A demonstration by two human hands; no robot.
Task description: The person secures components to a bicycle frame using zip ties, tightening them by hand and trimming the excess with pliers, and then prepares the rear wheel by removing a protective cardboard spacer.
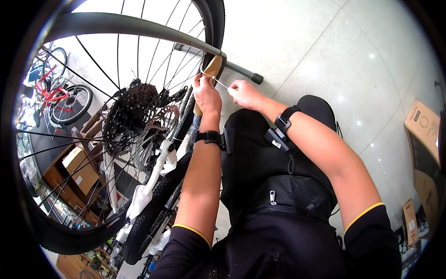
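Observation:
My left hand (207,95) is closed in a pinch beside the bicycle wheel's tyre (214,28), just under a tan cardboard-like piece (214,66) at the end of a grey bar (139,27). What its fingertips hold is too small to make out. Closed as well, my right hand (246,94) sits just to its right and grips a thin, light, rod-like piece (221,83). That piece runs slantwise from the right fingers up to the left fingertips. Left of my hands are the wheel's dark sprocket cassette (121,118) and a brake disc (168,122).
A white frame part (151,179) and a knobby tyre (151,216) stand close to my left forearm. A grey stand leg with a black end cap (257,78) lies on the tiled floor (316,69). Cardboard boxes (422,123) stand at right; a red bicycle (49,95) is far left.

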